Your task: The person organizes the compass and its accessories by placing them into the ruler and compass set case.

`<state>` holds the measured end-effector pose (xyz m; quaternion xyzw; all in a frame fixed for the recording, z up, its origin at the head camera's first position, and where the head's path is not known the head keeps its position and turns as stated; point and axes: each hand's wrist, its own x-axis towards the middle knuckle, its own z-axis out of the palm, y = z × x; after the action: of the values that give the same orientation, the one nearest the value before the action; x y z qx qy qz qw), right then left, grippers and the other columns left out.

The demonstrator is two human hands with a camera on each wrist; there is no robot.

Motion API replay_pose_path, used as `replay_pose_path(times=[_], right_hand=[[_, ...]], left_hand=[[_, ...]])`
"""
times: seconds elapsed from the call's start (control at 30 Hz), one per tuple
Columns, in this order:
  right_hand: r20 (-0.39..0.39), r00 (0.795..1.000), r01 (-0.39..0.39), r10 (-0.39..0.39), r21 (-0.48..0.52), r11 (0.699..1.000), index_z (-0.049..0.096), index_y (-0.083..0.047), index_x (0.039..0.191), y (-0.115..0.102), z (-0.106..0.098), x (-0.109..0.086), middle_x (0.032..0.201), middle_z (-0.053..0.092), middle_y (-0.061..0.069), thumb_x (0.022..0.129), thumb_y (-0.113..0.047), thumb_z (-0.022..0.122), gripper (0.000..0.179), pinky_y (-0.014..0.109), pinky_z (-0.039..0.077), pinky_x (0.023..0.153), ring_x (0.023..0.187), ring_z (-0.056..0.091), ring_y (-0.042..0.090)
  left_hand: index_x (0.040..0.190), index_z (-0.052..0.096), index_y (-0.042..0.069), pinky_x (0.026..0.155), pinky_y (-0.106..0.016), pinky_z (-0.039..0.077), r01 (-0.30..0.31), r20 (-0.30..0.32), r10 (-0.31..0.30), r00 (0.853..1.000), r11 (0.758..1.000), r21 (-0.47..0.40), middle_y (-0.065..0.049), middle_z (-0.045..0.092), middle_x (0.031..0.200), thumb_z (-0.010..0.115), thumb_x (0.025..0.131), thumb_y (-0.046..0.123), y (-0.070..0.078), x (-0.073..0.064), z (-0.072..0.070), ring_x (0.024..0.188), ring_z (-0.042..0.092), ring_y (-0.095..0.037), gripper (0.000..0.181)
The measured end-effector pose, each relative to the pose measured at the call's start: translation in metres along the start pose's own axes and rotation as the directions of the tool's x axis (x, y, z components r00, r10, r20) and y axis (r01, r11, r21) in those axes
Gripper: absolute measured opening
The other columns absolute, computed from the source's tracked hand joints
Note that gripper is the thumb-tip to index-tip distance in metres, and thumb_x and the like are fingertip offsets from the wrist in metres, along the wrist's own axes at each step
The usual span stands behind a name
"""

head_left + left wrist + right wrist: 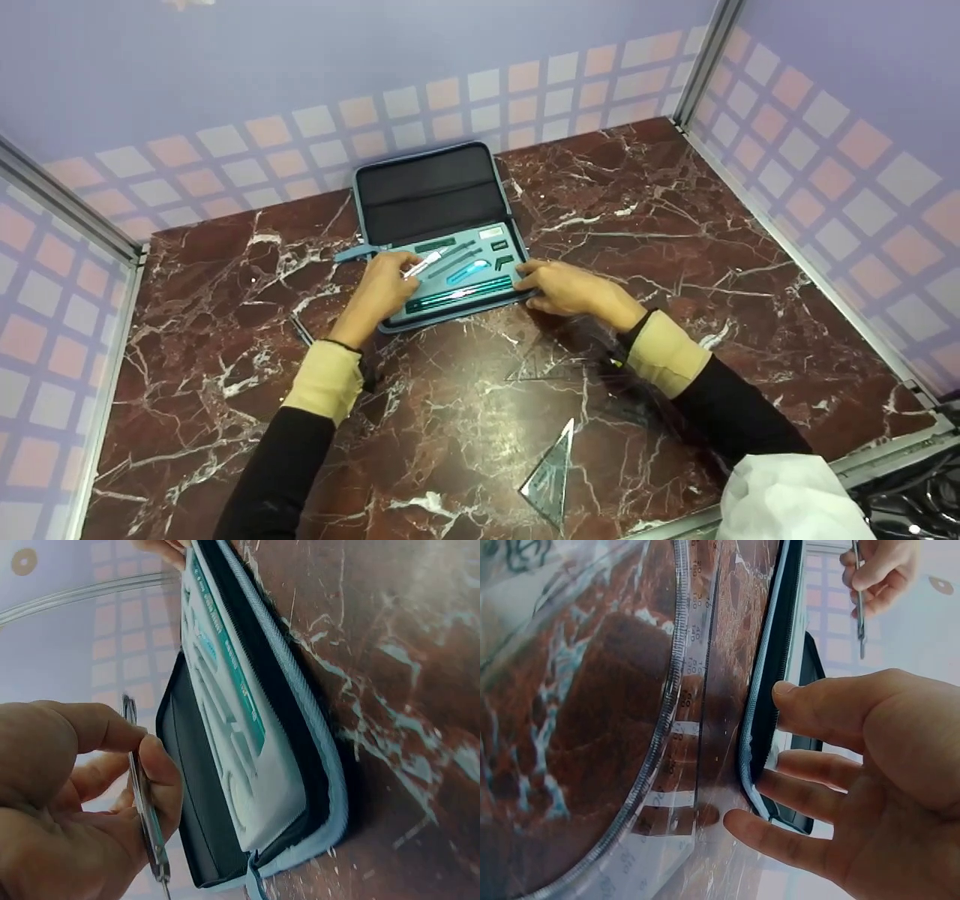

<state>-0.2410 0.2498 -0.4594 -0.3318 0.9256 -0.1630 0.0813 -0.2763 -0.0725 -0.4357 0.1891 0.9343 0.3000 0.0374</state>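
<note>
A blue-edged zip case (431,191) lies unfolded on the marble-patterned table, its dark lid leaning back. Its pale moulded tray (281,787) holds a long shiny green strip (461,295), a blue tool (469,271) and several small pieces. In my left hand (382,289) I pinch a slim silver compass (144,799) between thumb and fingers, above the tray's left part; a thin needle point shows at its lower end. My right hand (855,757) touches the case's right front corner with thumb and fingertips, fingers spread and fairly straight.
A clear set square (551,476) lies near the front edge. A clear protractor (667,697) with printed markings is beside my right hand. Left of my left wrist lies a thin dark item (301,330). Tiled-pattern walls (405,105) enclose the table; a white crumpled thing (791,499) sits front right.
</note>
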Motion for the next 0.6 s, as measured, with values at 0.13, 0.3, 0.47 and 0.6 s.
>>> replay_pose_path(times=[0.13,0.3,0.47,0.6], right_hand=[[-0.002,1.000,-0.007,0.007,-0.004,1.000,0.067,0.002,0.133,-0.001,-0.001,-0.001,0.150,0.049,0.028,0.094,-0.007,0.071,0.040,0.052,0.038,0.114,0.135,0.050,0.047],[-0.006,1.000,-0.006,0.006,-0.009,1.000,0.067,0.002,0.132,0.000,-0.001,-0.001,0.151,0.048,0.028,0.093,-0.007,0.072,0.040,0.052,0.038,0.114,0.135,0.049,0.047],[0.000,1.000,-0.011,0.011,-0.001,1.000,0.066,0.001,0.134,-0.001,0.001,-0.001,0.152,0.047,0.027,0.094,-0.008,0.071,0.041,0.053,0.037,0.115,0.136,0.049,0.047],[0.010,1.000,-0.025,0.025,0.002,1.000,0.066,0.001,0.134,0.000,0.001,-0.001,0.152,0.047,0.026,0.094,-0.009,0.071,0.042,0.054,0.035,0.116,0.137,0.048,0.046]], left_hand=[[0.133,0.067,-0.001,0.098,-0.052,0.045,0.030,0.004,-0.030,1.000,1.000,0.007,-0.024,0.064,0.121,0.060,0.095,0.000,0.003,0.008,0.007,0.111,0.057,-0.037,0.039],[0.133,0.067,-0.002,0.089,-0.046,0.047,0.023,-0.013,-0.023,1.000,0.999,0.029,-0.021,0.066,0.110,0.057,0.093,-0.002,0.005,0.020,0.017,0.097,0.056,-0.032,0.041],[0.129,0.071,0.000,0.092,-0.047,0.050,0.032,-0.042,-0.028,0.999,0.994,0.107,-0.020,0.068,0.113,0.060,0.094,-0.001,0.008,0.026,0.029,0.104,0.061,-0.034,0.037],[0.126,0.075,0.006,0.086,-0.048,0.054,0.023,-0.068,-0.011,0.998,0.983,0.182,-0.016,0.072,0.119,0.060,0.093,-0.001,0.011,0.032,0.038,0.104,0.066,-0.035,0.037]])
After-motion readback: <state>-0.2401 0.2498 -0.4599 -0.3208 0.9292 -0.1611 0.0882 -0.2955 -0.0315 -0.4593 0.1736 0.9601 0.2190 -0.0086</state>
